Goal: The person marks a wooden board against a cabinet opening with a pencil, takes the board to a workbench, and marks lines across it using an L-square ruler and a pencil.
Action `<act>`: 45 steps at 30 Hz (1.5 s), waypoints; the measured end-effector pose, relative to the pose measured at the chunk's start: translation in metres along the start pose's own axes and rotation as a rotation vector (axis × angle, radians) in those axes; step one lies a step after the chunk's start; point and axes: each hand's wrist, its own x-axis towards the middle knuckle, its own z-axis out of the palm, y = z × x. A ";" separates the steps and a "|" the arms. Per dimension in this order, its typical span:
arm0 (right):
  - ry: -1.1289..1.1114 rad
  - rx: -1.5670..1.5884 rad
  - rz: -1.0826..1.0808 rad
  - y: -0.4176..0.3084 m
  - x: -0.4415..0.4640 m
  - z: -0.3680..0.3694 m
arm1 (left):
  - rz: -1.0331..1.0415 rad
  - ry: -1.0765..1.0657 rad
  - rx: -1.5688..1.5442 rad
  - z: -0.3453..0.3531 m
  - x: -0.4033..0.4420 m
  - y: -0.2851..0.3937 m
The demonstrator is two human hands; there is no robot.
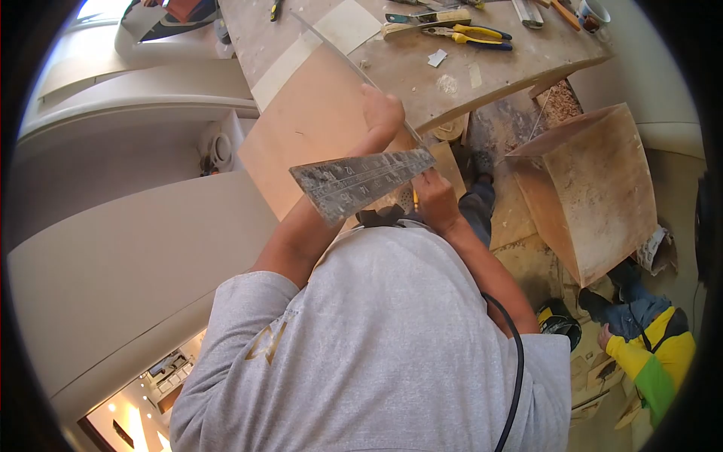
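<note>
A worn metal carpenter's square (pixel 361 181) with scratched markings stands out over a light-brown board (pixel 301 128). From its corner, what looks like its long thin arm runs up along the board's right edge. My left hand (pixel 382 111) is closed around that edge strip, with its fingertips partly hidden. Close under the square's corner, my right hand (pixel 437 197) is closed, its thumb and fingers pinched together. A thin yellow pencil (pixel 416 199) shows below its fingers. How firmly the right hand touches the square cannot be made out.
Yellow-handled pliers (pixel 482 36) and a putty knife (pixel 429 16) lie on the dusty workbench (pixel 520 68). An open wooden box (pixel 602 188) stands at right, near a black bucket (pixel 559 320). A person in a yellow-green top (pixel 659 354) is low at right. White cabinetry (pixel 135 264) borders the left.
</note>
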 end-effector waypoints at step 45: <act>-0.275 0.349 0.510 0.032 0.029 -0.059 | 0.137 0.064 -0.226 -0.086 -0.025 -0.024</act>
